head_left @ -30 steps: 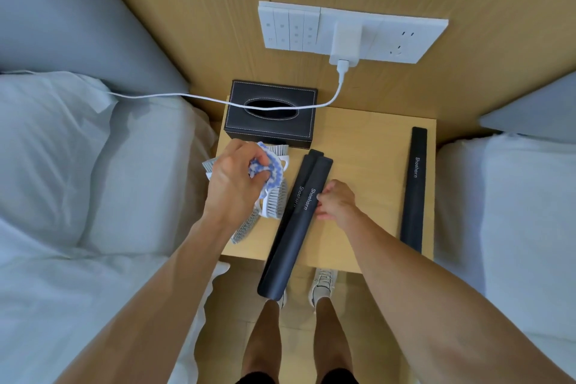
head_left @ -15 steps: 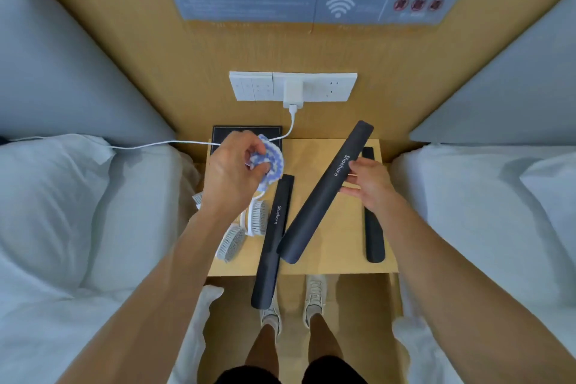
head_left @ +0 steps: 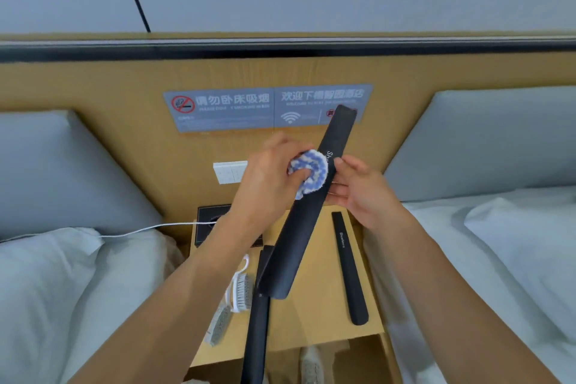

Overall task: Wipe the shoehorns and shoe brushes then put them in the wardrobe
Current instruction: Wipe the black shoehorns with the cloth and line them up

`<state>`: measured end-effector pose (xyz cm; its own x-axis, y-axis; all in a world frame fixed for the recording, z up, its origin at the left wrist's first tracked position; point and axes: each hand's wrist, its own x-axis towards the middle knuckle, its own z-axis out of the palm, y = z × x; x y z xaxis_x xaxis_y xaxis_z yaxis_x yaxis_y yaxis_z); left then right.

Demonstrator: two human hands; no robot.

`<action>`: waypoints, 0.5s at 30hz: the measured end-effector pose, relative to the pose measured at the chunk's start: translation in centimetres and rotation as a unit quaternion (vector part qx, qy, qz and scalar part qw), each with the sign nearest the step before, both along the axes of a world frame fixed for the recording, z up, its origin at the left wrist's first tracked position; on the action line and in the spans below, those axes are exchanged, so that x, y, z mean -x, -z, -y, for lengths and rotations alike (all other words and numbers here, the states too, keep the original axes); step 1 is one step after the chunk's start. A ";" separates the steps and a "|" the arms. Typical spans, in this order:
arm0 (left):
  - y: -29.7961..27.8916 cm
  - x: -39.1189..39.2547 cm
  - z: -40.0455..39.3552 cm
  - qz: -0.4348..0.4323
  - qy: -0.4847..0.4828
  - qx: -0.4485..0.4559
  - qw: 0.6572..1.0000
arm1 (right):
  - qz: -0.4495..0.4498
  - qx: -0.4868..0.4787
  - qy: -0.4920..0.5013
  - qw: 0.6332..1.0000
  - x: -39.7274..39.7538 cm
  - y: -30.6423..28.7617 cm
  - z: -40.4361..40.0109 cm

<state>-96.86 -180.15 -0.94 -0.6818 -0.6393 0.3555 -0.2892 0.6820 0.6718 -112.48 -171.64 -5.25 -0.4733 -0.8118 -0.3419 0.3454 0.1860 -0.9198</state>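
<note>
My right hand (head_left: 361,193) grips a long black shoehorn (head_left: 299,218) held up at a slant above the wooden nightstand (head_left: 314,330). My left hand (head_left: 268,181) presses a blue-and-white cloth (head_left: 310,173) against the upper part of that shoehorn. A second black shoehorn (head_left: 349,268) lies on the right side of the nightstand. A third shoehorn (head_left: 257,333) lies at the left and sticks out over the front edge. Two shoe brushes, a white-handled brush (head_left: 241,288) and a grey brush (head_left: 219,323), rest by the left edge.
A black tissue box (head_left: 208,221) sits at the back of the nightstand, mostly behind my left arm. A white charging cable (head_left: 140,230) runs left over the pillow (head_left: 62,284). Beds flank both sides. A switch panel (head_left: 229,172) and signs (head_left: 268,109) hang on the wooden headboard wall.
My right hand lifted one shoehorn off the nightstand and raised it. My left hand brought the cloth up from the brushes onto it. The camera tilted upward.
</note>
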 end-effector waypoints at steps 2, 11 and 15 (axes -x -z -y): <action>-1.7 0.3 0.6 -0.011 -0.007 0.048 0.999 | -0.029 0.012 -0.020 0.999 -0.6 -1.5 0.0; -5.1 0.7 1.6 -0.040 -0.024 0.126 0.991 | -0.024 0.100 -0.110 0.989 -1.0 -5.9 0.3; -5.2 0.3 1.2 -0.060 -0.027 0.149 0.987 | -0.017 0.111 -0.150 0.982 -1.3 -6.4 0.1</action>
